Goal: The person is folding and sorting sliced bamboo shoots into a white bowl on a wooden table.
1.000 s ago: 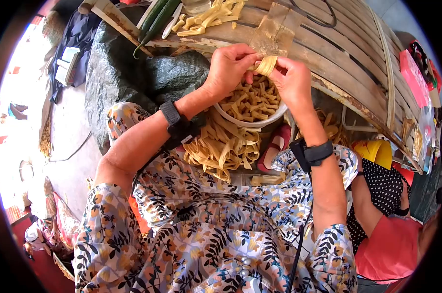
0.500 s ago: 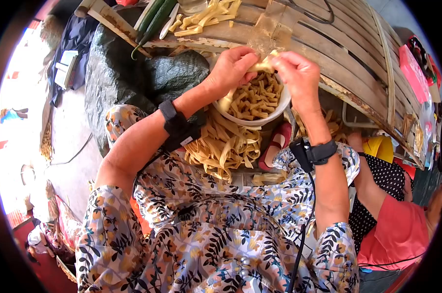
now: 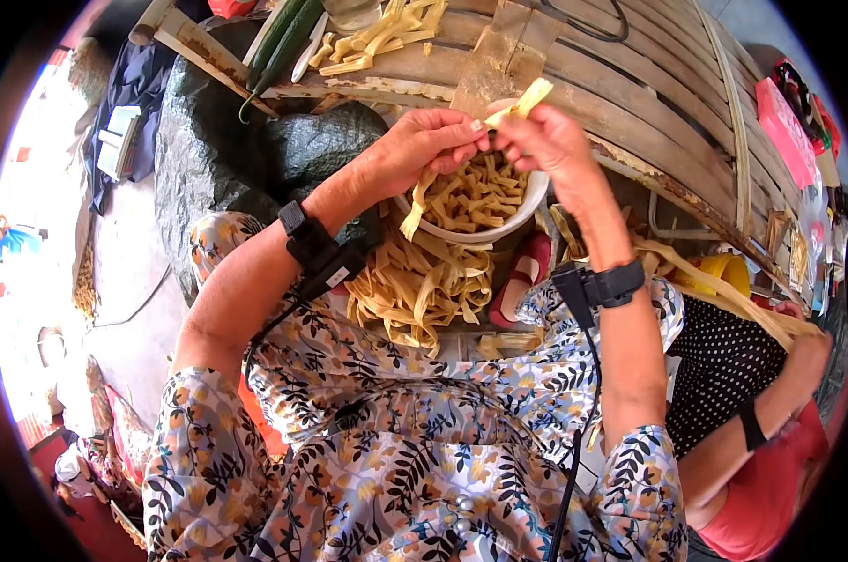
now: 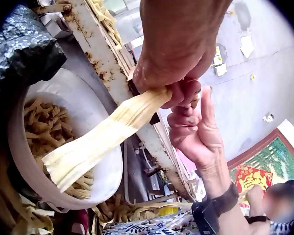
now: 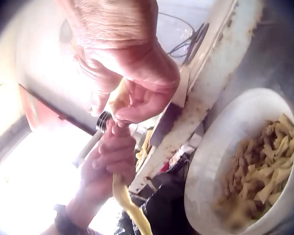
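Note:
Over a white bucket, both hands hold a pale yellow tofu-skin strip. My left hand pinches it between thumb and fingers, and a flat tail hangs down over the bucket's rim. My right hand meets the left fingertips and grips the part whose short end sticks up above the fingers. In the right wrist view, the strip's middle is partly hidden by the right hand. Inside the bucket lie many short knotted pieces.
A heap of loose strips lies below the bucket, near a red shoe. Behind is a slatted bench with more strips and green cucumbers. Dark plastic sheeting is at left. Another person's arm holds a long strip at right.
The strip was wrapped around the fingers earlier; now one end sticks up at the right hand and a tail hangs from the left. The person at right has brought a long strip into view.

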{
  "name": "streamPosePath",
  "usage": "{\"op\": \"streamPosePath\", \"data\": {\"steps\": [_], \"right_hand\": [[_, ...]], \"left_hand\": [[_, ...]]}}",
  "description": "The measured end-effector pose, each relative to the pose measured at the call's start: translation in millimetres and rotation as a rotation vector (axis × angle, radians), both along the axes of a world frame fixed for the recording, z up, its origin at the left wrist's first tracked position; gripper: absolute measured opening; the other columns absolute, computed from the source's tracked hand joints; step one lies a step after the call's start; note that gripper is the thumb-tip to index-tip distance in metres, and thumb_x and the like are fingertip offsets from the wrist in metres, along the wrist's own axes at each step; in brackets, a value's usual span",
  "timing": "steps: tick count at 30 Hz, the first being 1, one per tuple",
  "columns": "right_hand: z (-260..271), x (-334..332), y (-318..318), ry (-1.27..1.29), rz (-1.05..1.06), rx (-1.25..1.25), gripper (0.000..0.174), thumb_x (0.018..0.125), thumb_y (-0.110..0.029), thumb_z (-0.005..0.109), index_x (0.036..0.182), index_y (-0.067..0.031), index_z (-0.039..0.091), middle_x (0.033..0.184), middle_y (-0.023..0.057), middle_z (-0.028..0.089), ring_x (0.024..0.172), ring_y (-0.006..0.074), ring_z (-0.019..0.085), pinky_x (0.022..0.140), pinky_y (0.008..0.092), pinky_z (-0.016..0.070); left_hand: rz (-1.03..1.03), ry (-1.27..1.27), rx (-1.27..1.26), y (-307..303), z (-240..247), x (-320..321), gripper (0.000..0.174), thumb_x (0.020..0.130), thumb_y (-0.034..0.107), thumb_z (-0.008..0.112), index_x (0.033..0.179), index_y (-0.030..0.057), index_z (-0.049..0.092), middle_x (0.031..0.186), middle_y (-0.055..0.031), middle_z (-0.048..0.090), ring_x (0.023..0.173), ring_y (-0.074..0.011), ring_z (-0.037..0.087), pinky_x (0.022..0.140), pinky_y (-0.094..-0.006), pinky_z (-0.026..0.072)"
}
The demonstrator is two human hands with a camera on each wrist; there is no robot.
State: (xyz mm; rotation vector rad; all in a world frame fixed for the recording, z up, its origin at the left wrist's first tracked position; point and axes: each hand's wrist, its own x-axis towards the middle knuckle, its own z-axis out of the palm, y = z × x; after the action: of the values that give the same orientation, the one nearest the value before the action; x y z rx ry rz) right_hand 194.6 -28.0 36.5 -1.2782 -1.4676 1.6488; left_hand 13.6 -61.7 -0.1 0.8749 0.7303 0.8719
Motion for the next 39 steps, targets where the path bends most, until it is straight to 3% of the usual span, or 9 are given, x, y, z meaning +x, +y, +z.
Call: {"op": "streamPosePath", "data": {"steps": [5, 11, 18, 24, 29, 33, 35, 39], "right_hand": [[-2.8, -10.2, -3.3, 0.262, 0.012, -0.003, 0.015, 0.074, -0.012, 0.066, 0.085, -0.0019, 0.062, 0.061, -0.0012, 0.054, 0.050, 0.0015, 0.041, 0.043, 0.0148, 0.0289], [-7.0, 0.7, 2.6, 0.258, -0.055, -0.017, 0.015, 0.076, -0.012, 0.065, 0.086, -0.0011, 0.062, 0.059, -0.0019, 0.051, 0.049, 0.0021, 0.039, 0.043, 0.0154, 0.0290], [-3.1, 1.0, 11.1, 0.094, -0.109, 0.022, 0.018, 0.078, -0.018, 0.064, 0.086, -0.0014, 0.061, 0.064, 0.0003, 0.057, 0.052, 0.0042, 0.048, 0.047, 0.0149, 0.0376], [1.5, 4.8, 21.9, 0.329, -0.109, -0.099, 0.014, 0.077, -0.012, 0.064, 0.087, -0.0016, 0.060, 0.065, 0.0041, 0.056, 0.049, 0.0023, 0.042, 0.042, 0.0153, 0.0292], [7.1, 5.7, 25.8, 0.343, -0.084, -0.094, 0.018, 0.081, -0.020, 0.062, 0.088, -0.0032, 0.062, 0.069, 0.0043, 0.058, 0.049, 0.0026, 0.044, 0.043, 0.0144, 0.0352], [16.0, 8.8, 28.0, 0.199, -0.185, 0.024, 0.023, 0.083, -0.025, 0.060, 0.089, -0.0027, 0.063, 0.075, 0.0057, 0.062, 0.052, 0.0021, 0.050, 0.046, 0.0143, 0.0427], [16.8, 15.9, 30.6, 0.168, -0.184, 0.086, 0.022, 0.083, -0.023, 0.059, 0.089, -0.0022, 0.063, 0.073, 0.0053, 0.061, 0.053, 0.0024, 0.051, 0.046, 0.0145, 0.0423], [17.7, 16.3, 31.6, 0.172, -0.229, 0.104, 0.019, 0.083, -0.018, 0.059, 0.089, 0.0002, 0.061, 0.068, 0.0048, 0.058, 0.052, 0.0030, 0.047, 0.044, 0.0157, 0.0385]], "left_hand": [[-0.004, 0.062, 0.015, 3.0, 4.0, -1.5, 0.021, 0.090, 0.020, 0.048, 0.085, 0.0021, 0.056, 0.060, 0.0060, 0.043, 0.046, 0.0008, 0.030, 0.040, -0.0135, 0.0231], [-0.115, -0.097, -0.072, 5.6, 2.0, -11.1, 0.023, 0.091, 0.022, 0.047, 0.082, 0.0024, 0.056, 0.056, 0.0071, 0.041, 0.043, 0.0007, 0.029, 0.039, -0.0136, 0.0238], [-0.063, 0.202, 0.078, 10.0, 12.1, -17.1, 0.024, 0.090, 0.024, 0.048, 0.080, 0.0038, 0.056, 0.055, 0.0078, 0.039, 0.043, -0.0012, 0.028, 0.040, -0.0157, 0.0231], [-0.093, 0.025, 0.012, 22.5, 14.8, -26.2, 0.024, 0.090, 0.024, 0.049, 0.077, 0.0046, 0.055, 0.054, 0.0088, 0.037, 0.044, -0.0004, 0.028, 0.040, -0.0164, 0.0209], [-0.059, 0.092, 0.023, 28.9, 21.7, -24.3, 0.024, 0.090, 0.025, 0.049, 0.083, 0.0031, 0.057, 0.056, 0.0088, 0.039, 0.046, 0.0002, 0.031, 0.041, -0.0146, 0.0236], [-0.120, 0.101, 0.062, 32.0, 28.5, -31.5, 0.032, 0.092, 0.031, 0.043, 0.091, 0.0019, 0.057, 0.057, 0.0082, 0.040, 0.048, -0.0002, 0.033, 0.042, -0.0133, 0.0262], [-0.152, 0.125, 0.066, 31.5, 29.5, -34.0, 0.038, 0.093, 0.035, 0.038, 0.094, 0.0027, 0.056, 0.058, 0.0071, 0.041, 0.048, -0.0010, 0.033, 0.043, -0.0134, 0.0270], [-0.072, 0.186, 0.188, 28.9, 23.3, -30.0, 0.032, 0.093, 0.031, 0.041, 0.096, 0.0031, 0.057, 0.062, 0.0050, 0.045, 0.052, -0.0022, 0.038, 0.046, -0.0148, 0.0311]]}}
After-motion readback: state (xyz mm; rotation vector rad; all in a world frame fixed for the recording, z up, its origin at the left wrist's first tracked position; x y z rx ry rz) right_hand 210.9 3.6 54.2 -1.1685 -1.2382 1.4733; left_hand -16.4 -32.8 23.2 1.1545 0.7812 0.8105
